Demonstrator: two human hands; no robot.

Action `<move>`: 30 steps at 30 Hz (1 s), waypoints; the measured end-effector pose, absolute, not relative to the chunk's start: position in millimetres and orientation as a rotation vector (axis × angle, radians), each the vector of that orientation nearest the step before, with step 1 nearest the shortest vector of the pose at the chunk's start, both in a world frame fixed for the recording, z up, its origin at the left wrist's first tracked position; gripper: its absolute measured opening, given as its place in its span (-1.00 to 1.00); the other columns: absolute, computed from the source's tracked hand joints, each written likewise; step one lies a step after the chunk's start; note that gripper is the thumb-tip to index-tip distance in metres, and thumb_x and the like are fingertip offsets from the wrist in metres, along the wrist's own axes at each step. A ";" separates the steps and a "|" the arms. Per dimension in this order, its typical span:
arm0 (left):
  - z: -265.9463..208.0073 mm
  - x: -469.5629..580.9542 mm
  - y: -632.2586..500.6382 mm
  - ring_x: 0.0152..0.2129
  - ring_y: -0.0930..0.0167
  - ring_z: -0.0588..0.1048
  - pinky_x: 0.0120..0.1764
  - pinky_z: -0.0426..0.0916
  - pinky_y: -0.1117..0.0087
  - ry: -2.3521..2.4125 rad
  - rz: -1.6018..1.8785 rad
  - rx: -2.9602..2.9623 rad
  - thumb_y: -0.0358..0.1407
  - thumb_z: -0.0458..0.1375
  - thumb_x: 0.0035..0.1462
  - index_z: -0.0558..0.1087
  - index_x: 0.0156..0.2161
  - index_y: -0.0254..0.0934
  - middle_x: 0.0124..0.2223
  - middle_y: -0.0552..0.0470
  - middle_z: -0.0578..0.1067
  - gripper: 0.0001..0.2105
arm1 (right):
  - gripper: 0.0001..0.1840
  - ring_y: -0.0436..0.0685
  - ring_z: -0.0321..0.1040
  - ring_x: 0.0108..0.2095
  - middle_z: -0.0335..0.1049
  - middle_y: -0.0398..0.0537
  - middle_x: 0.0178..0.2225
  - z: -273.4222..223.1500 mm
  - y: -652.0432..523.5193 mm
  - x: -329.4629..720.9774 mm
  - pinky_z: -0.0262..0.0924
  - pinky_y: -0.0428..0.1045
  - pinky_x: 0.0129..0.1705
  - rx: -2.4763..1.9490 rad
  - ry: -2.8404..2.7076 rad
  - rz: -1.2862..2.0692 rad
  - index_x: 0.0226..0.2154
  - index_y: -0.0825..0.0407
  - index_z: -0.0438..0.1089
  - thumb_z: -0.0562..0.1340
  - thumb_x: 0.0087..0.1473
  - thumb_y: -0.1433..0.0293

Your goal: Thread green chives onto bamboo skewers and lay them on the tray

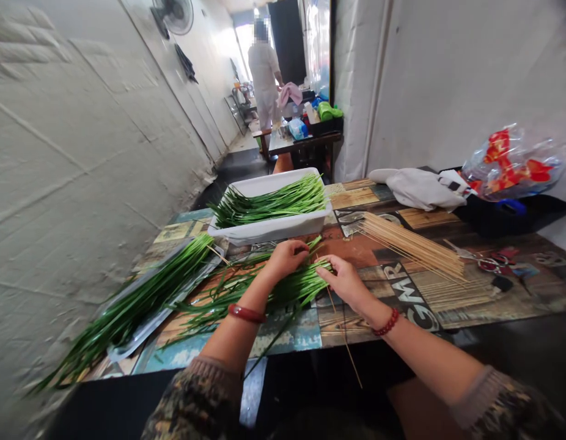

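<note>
Green against brown.
Runs dark to pale green along stalks (294,288), white on tray (274,230), tan on sticks (414,247), red on bangle (247,314), brown-and-teal patchwork on table (351,322).

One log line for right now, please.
left hand: over loose green stalks | right hand: at their pale ends | thin sticks: right of hands | white tub: holding more stalks

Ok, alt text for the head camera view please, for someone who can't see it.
A person's left hand and right hand handle long green stalks on a patterned table. A white tub of more stalks stands behind them, with thin wooden sticks to the right.
</note>
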State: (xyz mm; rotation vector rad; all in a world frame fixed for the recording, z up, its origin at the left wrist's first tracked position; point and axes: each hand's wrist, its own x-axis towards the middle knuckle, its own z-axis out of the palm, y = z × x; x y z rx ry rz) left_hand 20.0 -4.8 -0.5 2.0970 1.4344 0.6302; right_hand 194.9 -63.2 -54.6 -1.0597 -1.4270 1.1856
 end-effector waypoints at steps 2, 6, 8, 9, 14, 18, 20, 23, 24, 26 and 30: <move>-6.4 27.6 5.9 -0.43 0.38 0.44 -0.32 0.27 0.42 1.450 0.521 2.187 -0.35 0.17 -0.01 0.59 -0.32 -0.32 -0.37 -0.02 0.56 -0.83 | -0.75 0.12 0.40 -0.26 0.48 -0.01 -0.28 -58.3 -61.2 198.2 0.30 0.02 -0.19 -1.092 -1.424 1.193 -0.23 0.08 0.40 0.21 0.05 0.28; -15.0 36.7 13.9 -0.38 0.32 0.44 -0.31 0.27 0.39 1.537 0.330 2.356 -0.31 0.24 -0.06 0.56 -0.39 -0.32 -0.36 -0.08 0.53 -0.88 | -0.75 0.12 0.40 -0.26 0.47 0.00 -0.27 -60.2 -63.5 201.4 0.30 0.01 -0.20 -1.083 -1.423 1.184 -0.21 0.08 0.40 0.21 0.06 0.28; -16.6 39.1 14.0 -0.35 0.31 0.45 -0.29 0.27 0.38 1.588 0.303 2.388 -0.34 0.22 -0.06 0.54 -0.40 -0.31 -0.33 -0.09 0.51 -0.91 | -0.76 0.11 0.40 -0.26 0.48 -0.01 -0.27 -58.5 -63.9 201.1 0.30 0.00 -0.21 -1.079 -1.425 1.180 -0.22 0.07 0.40 0.21 0.06 0.29; -16.7 39.9 14.0 -0.34 0.30 0.45 -0.28 0.27 0.38 1.599 0.303 2.393 -0.37 0.20 -0.05 0.53 -0.40 -0.30 -0.33 -0.09 0.51 -0.92 | -0.76 0.11 0.41 -0.27 0.48 -0.01 -0.27 -57.8 -63.7 200.8 0.30 0.00 -0.22 -1.077 -1.424 1.179 -0.22 0.07 0.41 0.21 0.06 0.29; -10.8 35.6 12.4 -0.37 0.36 0.44 -0.27 0.29 0.40 1.564 0.393 2.352 -0.45 0.15 -0.07 0.48 -0.43 -0.32 -0.36 -0.04 0.49 -0.93 | -0.77 0.12 0.42 -0.26 0.49 -0.02 -0.28 -61.6 -61.5 200.0 0.29 0.01 -0.17 -1.057 -1.426 1.126 -0.23 0.07 0.42 0.21 0.06 0.31; -3.3 22.9 -3.1 -0.43 0.43 0.46 -0.29 0.33 0.42 1.344 0.860 1.836 -0.30 0.15 0.04 0.38 -0.35 -0.31 -0.39 0.03 0.50 -0.90 | -0.78 0.12 0.42 -0.23 0.50 -0.03 -0.26 -59.9 -61.1 197.8 0.28 0.01 -0.13 -1.052 -1.432 1.076 -0.23 0.06 0.43 0.20 0.08 0.32; -0.1 18.4 -14.4 -0.47 0.45 0.48 -0.33 0.34 0.44 1.184 0.992 1.548 -0.22 0.16 0.06 0.30 -0.31 -0.28 -0.41 0.07 0.51 -0.82 | -0.78 0.11 0.42 -0.22 0.50 -0.03 -0.25 -52.3 -59.7 195.4 0.26 0.00 -0.13 -1.045 -1.441 1.045 -0.22 0.06 0.42 0.18 0.09 0.32; 2.8 17.6 -25.8 -0.59 0.53 0.40 -0.45 0.27 0.52 1.131 1.040 1.399 -0.22 0.21 0.04 0.29 -0.27 -0.28 -0.49 0.15 0.45 -0.77 | -0.78 0.10 0.42 -0.23 0.51 -0.05 -0.24 -35.8 -54.1 191.4 0.24 -0.02 -0.14 -1.035 -1.513 0.967 -0.21 0.05 0.43 0.16 0.10 0.33; 3.1 18.6 -26.9 -0.62 0.55 0.36 -0.48 0.23 0.54 1.141 1.050 1.397 -0.22 0.22 0.03 0.32 -0.25 -0.29 -0.51 0.16 0.43 -0.76 | -0.79 0.09 0.42 -0.24 0.51 -0.05 -0.25 -30.6 -51.2 190.4 0.24 -0.03 -0.16 -1.038 -1.546 0.940 -0.22 0.05 0.43 0.16 0.10 0.35; 2.9 21.1 -25.7 -0.63 0.58 0.30 -0.52 0.18 0.55 1.163 1.065 1.394 -0.21 0.23 0.01 0.39 -0.22 -0.33 -0.52 0.16 0.41 -0.73 | -0.80 0.08 0.42 -0.28 0.52 -0.07 -0.28 -23.3 -44.3 188.9 0.24 -0.05 -0.19 -1.044 -1.603 0.909 -0.23 0.06 0.44 0.17 0.08 0.38; -1.8 24.2 -18.5 -0.60 0.58 0.28 -0.51 0.15 0.55 1.211 1.088 1.344 -0.20 0.24 -0.02 0.48 -0.26 -0.37 -0.50 0.11 0.44 -0.74 | -0.81 0.09 0.43 -0.29 0.53 -0.07 -0.28 -23.7 -30.2 188.9 0.25 -0.05 -0.21 -1.049 -1.649 0.904 -0.25 0.05 0.46 0.17 0.08 0.38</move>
